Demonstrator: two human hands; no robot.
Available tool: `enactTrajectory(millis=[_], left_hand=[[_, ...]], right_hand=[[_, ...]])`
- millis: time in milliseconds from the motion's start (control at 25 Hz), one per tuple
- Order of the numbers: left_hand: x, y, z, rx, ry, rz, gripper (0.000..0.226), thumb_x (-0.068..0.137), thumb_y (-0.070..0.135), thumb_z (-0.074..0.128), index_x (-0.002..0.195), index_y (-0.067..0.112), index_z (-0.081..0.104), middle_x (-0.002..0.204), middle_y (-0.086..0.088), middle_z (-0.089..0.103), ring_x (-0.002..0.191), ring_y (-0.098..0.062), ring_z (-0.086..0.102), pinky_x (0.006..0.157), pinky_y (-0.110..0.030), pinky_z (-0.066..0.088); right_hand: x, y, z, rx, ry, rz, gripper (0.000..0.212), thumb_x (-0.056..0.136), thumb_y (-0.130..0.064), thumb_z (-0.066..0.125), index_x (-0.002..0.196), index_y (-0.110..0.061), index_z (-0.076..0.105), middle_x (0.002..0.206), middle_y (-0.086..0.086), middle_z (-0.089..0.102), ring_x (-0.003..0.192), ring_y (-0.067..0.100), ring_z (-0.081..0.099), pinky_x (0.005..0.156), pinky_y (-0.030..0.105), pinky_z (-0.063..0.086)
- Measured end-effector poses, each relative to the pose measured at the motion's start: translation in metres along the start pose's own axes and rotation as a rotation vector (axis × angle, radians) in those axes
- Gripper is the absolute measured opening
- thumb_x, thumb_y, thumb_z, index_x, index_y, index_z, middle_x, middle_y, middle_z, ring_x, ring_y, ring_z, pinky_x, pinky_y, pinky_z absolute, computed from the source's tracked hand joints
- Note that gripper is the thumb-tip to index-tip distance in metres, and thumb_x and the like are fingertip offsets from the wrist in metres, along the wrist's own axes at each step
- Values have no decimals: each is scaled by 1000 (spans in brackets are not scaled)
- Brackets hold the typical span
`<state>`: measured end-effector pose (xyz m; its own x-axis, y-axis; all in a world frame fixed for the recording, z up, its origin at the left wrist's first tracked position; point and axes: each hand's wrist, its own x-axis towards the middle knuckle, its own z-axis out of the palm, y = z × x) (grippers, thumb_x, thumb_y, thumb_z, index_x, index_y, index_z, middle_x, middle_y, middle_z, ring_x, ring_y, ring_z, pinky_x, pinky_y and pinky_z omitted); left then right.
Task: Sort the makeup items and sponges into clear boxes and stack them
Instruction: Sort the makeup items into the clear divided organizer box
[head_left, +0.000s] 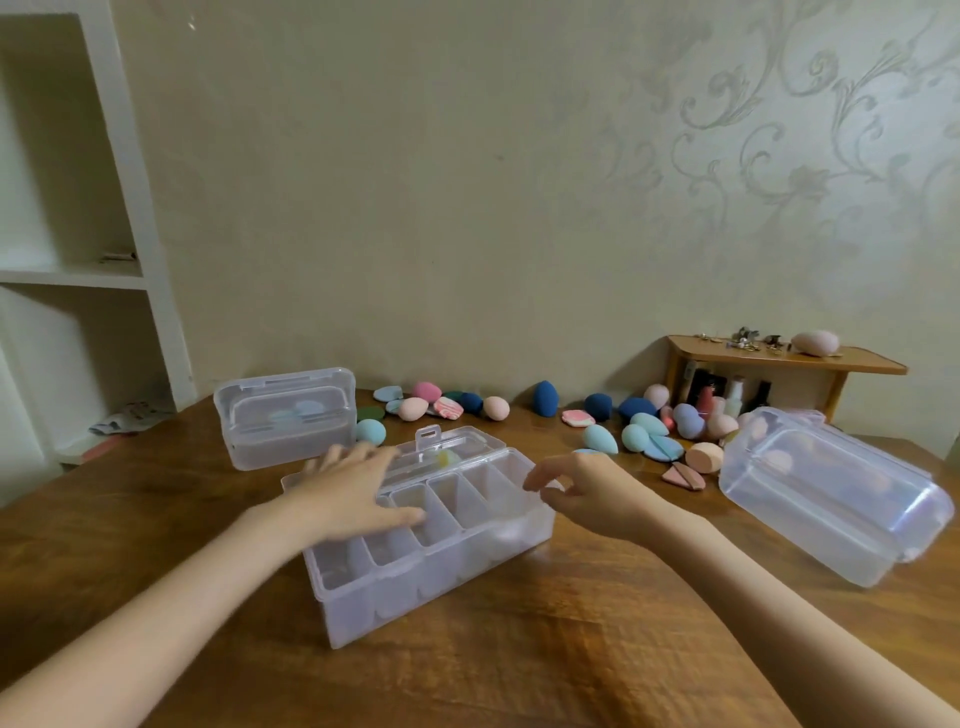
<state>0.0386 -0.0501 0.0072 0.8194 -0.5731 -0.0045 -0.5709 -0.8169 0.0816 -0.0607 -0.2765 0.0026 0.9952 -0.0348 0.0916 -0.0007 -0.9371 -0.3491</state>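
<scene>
A clear box with a divided tray (441, 566) stands open in the middle of the table, its lid (452, 452) tipped back. My left hand (353, 493) rests flat over the tray's left compartments, fingers spread. My right hand (582, 491) hovers at the box's right rim with fingers curled and nothing visibly held. A second clear box (285, 421) stands closed at the back left. A third clear box (831, 493) lies tilted at the right. Several makeup sponges (644, 423) in pink, blue and teal lie scattered along the wall.
A small wooden shelf (779, 358) at the back right carries a pink sponge and small trinkets, with makeup bottles (727, 397) beneath it. A white bookcase (78, 260) stands at the left. The wooden table (519, 649) extends toward me.
</scene>
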Motion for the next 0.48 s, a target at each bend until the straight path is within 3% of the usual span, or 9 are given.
enactTrajectory(millis=[120,240,320,400,480], left_hand=[[-4,-36,-2,-80,-123,-37,63,82,64,50,132,27,44,130,4,47,115,-11,50,97,-31,46],[-4,-64,-4,-122,-173,-33,41,82,51,60,115,29,48,116,5,50,103,-8,53,90,-25,48],[-4,-78,-10,-127,-249,-34,32,80,45,66,102,30,48,107,3,55,94,-10,55,82,-24,47],[-1,-86,-20,-149,-374,-21,29,79,43,69,95,30,49,97,3,62,80,-9,55,70,-21,46],[4,-95,-33,-200,-457,-7,25,80,44,67,95,31,52,92,8,64,76,-5,55,68,-17,45]], right_hand=[[23,-1,-3,38,71,18,28,94,-6,45,112,-14,66,118,1,66,98,11,62,81,20,50],[66,-9,-1,77,9,36,26,93,-5,43,103,-12,66,109,9,66,78,23,70,59,27,57],[97,-18,3,50,-56,51,26,92,-3,42,96,-14,65,104,11,64,63,21,68,50,21,53],[126,-28,7,27,-72,60,27,91,-2,41,92,-17,63,102,12,67,63,19,65,58,25,55],[158,-41,12,-43,-61,33,27,92,-5,42,100,-13,67,109,12,67,84,23,64,79,32,52]])
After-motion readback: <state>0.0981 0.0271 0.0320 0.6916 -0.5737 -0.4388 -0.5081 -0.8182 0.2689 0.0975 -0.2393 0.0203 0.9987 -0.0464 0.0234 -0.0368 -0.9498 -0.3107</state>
